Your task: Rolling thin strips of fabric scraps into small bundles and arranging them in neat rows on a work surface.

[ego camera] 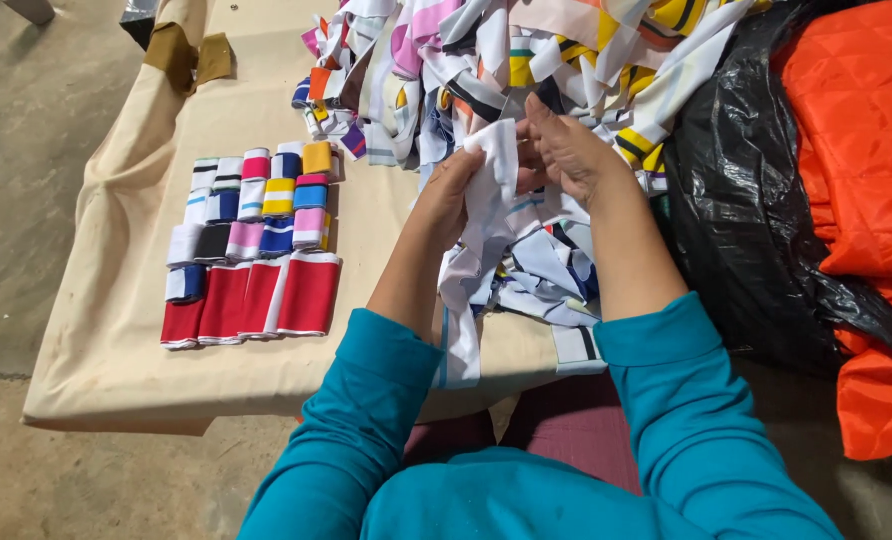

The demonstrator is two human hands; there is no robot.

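1. The left hand (pixel 453 190), near the middle of the frame, has its fingers curled shut around the lower part of a white fabric strip (pixel 493 175), the knuckles turned toward the camera.
2. The right hand (pixel 564 150), just right of it, pinches the same strip's upper edge between thumb and forefinger; its other fingers are bent loosely behind. The two hands almost touch.
3. The white fabric strip stands up between the hands and then hangs down past the left wrist, trailing toward the table's near edge, where a pale blue line runs along it.
4. Under the wrists lies a loose heap of strips (pixel 536 270) in white, navy and light blue, touching the forearms.
5. Both forearms are bare up to teal sleeves (pixel 686 400) that fill the bottom centre of the frame.
6. Behind the hands, at the top centre, a large pile of mixed striped strips (pixel 486 60) in white, yellow, pink, black and orange spreads across the table.
7. To the left of centre, folded pieces sit in neat rows (pixel 256 230): small white, navy, pink and yellow ones above, larger red ones below.
8. All rest on a table covered in beige cloth (pixel 106 330).
9. At the right, a black plastic sheet (pixel 746 200) lies against an orange quilted fabric (pixel 856 130).
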